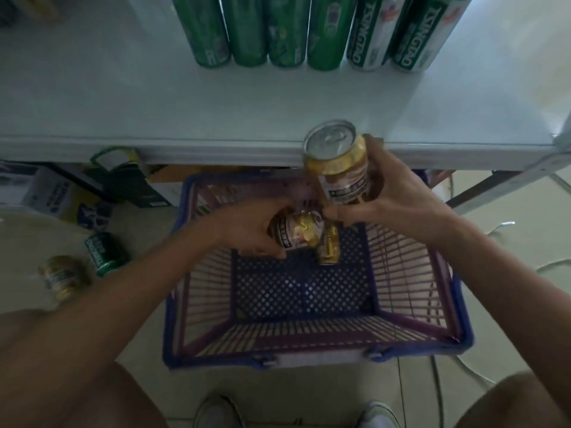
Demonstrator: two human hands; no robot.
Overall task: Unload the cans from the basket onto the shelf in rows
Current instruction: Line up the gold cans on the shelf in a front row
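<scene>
While six green cans [312, 29] already line the shelf [123, 97], each hand grips a gold can, right hand [392, 193] raised, left hand [247, 233] low, one gold can [329, 247] left in the basket [309, 359].

Blue lattice basket [309, 291] w/ purple slats, gold cans [340, 168], green & white-green cans [312, 32], white shelf [154, 97].

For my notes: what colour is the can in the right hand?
Gold, with a silver top; the can shows best in the head view.
</scene>
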